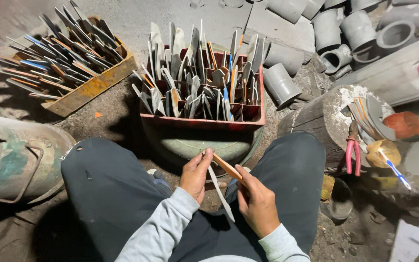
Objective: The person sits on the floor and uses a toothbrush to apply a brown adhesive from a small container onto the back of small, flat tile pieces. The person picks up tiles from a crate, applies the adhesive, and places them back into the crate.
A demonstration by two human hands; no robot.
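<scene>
I sit with my knees apart, and both hands meet between them. My left hand (197, 174) pinches the upper part of a thin metal blade (220, 193) that points down toward my lap. My right hand (256, 201) grips an orange-brown wooden handle piece (227, 167) that slants up to the left and touches the blade near my left fingertips. Just beyond my hands stands a red divided crate (202, 121) packed with several upright blades and handles, resting on a round green metal basin (195, 148).
A yellow-brown tray (90, 87) of stacked knives lies far left. A rusty green drum (15, 160) sits by my left knee. A log stump (326, 119) on the right carries blades, and red-handled pliers (352, 155) hang beside it. Grey pipe fittings (345, 29) fill the far right.
</scene>
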